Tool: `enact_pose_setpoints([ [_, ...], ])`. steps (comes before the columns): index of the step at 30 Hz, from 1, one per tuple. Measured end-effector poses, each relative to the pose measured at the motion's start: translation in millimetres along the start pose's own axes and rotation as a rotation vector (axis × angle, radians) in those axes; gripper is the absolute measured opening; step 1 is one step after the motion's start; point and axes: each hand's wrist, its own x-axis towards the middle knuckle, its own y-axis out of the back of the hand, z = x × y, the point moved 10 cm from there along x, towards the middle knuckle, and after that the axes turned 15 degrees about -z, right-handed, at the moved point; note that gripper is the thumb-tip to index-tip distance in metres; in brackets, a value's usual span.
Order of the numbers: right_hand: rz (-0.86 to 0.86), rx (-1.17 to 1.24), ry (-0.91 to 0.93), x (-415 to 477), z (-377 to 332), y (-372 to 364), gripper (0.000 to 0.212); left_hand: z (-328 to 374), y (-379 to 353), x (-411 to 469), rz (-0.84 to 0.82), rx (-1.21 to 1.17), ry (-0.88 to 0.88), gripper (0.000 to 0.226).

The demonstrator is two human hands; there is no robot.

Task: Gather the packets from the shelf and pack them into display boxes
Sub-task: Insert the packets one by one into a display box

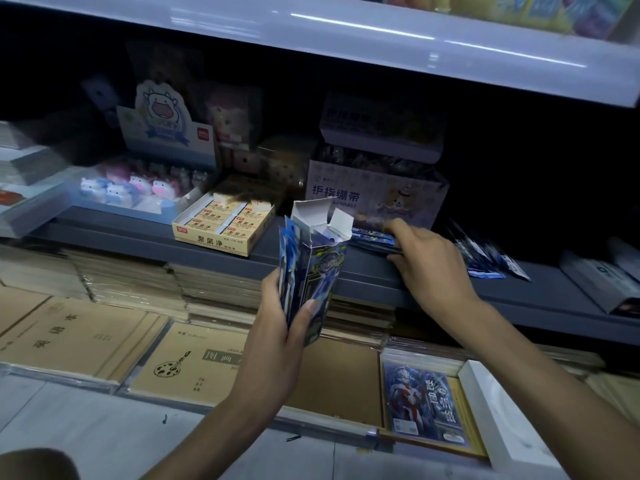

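The left hand [277, 317] grips an open-topped display box [322, 268] upright, together with a few blue packets [287, 258], below and left of the bandage box [374, 195]; the right hand [429, 261] pinches a flat stack of packets [372, 239] on the shelf [104, 230] just in front of that box; more loose packets [485, 261] lie to its right.

The single head-worn wide-angle camera looked forward and down, close on a dark grey metal shelf ledge [104, 230] that crossed the middle of the frame. A glossy white upper shelf board [346, 29] slanted across 12 o'clock, dropping toward 3 o'clock. Stacked brown paper notebooks [76, 334] filled 7 to 9 o'clock. Two bare forearms [540, 368] entered from 5 and 6 o'clock.
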Motion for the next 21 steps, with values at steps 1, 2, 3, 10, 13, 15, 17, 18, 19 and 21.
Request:
enact_pose_setpoints([
  [1, -0.021, -0.004, 0.008, 0, 0, -2, 0.043, 0, -1, 0, -0.005, -0.005, 0.000, 0.040],
  [2, -0.035, -0.008, 0.014, 0, -1, -4, 0.038, 0, -2, 0, -0.008, -0.008, -0.002, 0.041],
  [3, -0.043, -0.013, 0.015, 0, -1, -5, 0.031, 0, -3, -1, -0.009, -0.009, -0.004, 0.041],
  [10, -0.029, 0.120, -0.044, -21, 5, 12, 0.043, 0, -8, -2, -0.038, -0.002, -0.011, 0.039],
  [13, -0.090, 0.395, -0.170, -49, 16, 22, 0.043, 2, -16, -4, -0.073, 0.011, -0.032, 0.041],
  [15, -0.160, 0.616, -0.201, -71, 19, 19, 0.045, 3, -25, -6, -0.102, 0.024, -0.050, 0.042],
  [17, -0.205, 0.870, -0.259, -91, 25, 13, 0.032, 3, -36, -8, -0.137, 0.024, -0.060, 0.044],
  [18, -0.206, 0.937, -0.285, -100, 30, 11, 0.028, 4, -42, -9, -0.154, 0.023, -0.066, 0.045],
  [19, -0.209, 0.956, -0.294, -107, 35, 9, 0.026, 5, -48, -9, -0.170, 0.018, -0.069, 0.045],
  [21, -0.215, 0.967, -0.303, -120, 44, 6, 0.024, 5, -61, -9, -0.197, 0.003, -0.066, 0.043],
])
